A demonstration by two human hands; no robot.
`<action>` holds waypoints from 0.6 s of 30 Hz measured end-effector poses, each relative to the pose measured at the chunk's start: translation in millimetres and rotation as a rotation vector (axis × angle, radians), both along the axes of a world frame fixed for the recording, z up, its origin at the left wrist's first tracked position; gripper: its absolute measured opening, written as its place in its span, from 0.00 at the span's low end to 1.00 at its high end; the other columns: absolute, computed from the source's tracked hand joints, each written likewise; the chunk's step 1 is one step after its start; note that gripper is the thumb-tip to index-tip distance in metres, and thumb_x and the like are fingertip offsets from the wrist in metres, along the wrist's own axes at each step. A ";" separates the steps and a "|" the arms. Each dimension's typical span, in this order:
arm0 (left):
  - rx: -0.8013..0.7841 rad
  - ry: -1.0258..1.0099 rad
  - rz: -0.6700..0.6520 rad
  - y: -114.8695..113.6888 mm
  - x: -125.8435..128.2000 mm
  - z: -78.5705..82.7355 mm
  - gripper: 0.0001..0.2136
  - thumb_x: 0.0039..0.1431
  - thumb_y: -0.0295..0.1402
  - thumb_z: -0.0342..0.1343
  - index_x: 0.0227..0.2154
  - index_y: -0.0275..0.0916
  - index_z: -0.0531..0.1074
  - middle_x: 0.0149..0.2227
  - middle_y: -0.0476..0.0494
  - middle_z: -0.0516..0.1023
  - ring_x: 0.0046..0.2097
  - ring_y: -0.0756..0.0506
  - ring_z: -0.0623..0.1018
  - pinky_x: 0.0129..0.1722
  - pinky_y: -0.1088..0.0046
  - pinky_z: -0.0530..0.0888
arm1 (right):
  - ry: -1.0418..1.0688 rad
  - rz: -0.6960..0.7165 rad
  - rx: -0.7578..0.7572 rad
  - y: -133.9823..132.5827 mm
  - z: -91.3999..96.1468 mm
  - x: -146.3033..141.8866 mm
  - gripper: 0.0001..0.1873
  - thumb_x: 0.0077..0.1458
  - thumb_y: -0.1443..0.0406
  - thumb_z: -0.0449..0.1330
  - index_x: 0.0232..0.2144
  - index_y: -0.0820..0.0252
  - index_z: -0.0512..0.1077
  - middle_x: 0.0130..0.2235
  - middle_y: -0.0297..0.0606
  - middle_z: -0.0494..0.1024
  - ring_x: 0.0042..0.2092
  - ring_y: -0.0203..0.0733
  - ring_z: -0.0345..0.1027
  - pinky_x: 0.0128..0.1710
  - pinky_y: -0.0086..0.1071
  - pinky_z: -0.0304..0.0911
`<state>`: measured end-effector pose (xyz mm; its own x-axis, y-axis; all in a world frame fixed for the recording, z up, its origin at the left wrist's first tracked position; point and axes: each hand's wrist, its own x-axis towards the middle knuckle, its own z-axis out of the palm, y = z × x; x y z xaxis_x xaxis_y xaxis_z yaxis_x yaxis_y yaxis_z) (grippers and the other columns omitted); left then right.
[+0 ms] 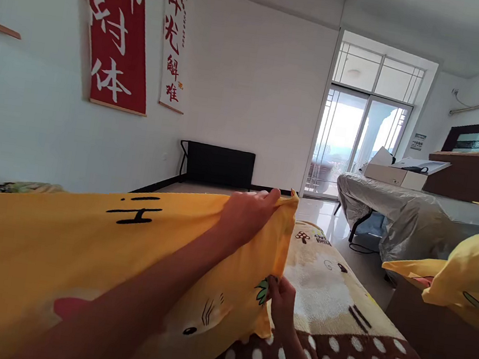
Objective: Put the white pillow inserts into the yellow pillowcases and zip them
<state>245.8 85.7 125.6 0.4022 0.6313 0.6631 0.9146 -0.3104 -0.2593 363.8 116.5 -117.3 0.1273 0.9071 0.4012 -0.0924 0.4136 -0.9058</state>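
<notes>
A yellow pillowcase with cartoon prints is stretched up in front of me above the bed. My left hand is closed on its upper far corner, fingers pinching the fabric edge. My right hand is closed on the lower far corner, near a small green leaf print. Both arms reach forward across the cloth. The bed below carries a cream and brown polka-dot blanket.
Another yellow pillow lies at the right on a brown surface. A table under a grey cover holds cardboard boxes. A black rack stands against the far wall beside a glass balcony door. Red banners hang on the left wall.
</notes>
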 end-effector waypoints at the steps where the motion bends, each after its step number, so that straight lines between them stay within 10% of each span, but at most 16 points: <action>1: -0.013 -0.008 -0.005 1.1 -2.1 5.6 0.19 0.65 0.46 0.36 0.37 0.39 0.66 0.27 0.45 0.73 0.30 0.42 0.75 0.22 0.70 0.51 | -0.007 -0.008 0.001 3.5 -1.6 1.5 0.23 0.53 0.48 0.54 0.21 0.61 0.62 0.18 0.32 0.62 0.21 0.34 0.58 0.21 0.28 0.57; 10: 0.092 -0.055 0.059 -11.3 -13.7 49.9 0.27 0.61 0.55 0.34 0.29 0.38 0.69 0.23 0.43 0.71 0.27 0.45 0.71 0.25 0.70 0.51 | -0.338 0.474 0.155 -25.0 24.8 -1.6 0.11 0.49 0.64 0.53 0.34 0.58 0.72 0.37 0.37 0.74 0.42 0.42 0.68 0.42 0.31 0.63; 18: 0.137 -0.123 0.202 5.7 -47.1 85.5 0.25 0.63 0.50 0.33 0.34 0.36 0.69 0.29 0.41 0.70 0.31 0.45 0.68 0.29 0.72 0.56 | -0.628 0.377 0.174 -68.9 33.8 -20.8 0.11 0.52 0.65 0.51 0.32 0.57 0.74 0.32 0.36 0.75 0.35 0.39 0.68 0.36 0.28 0.63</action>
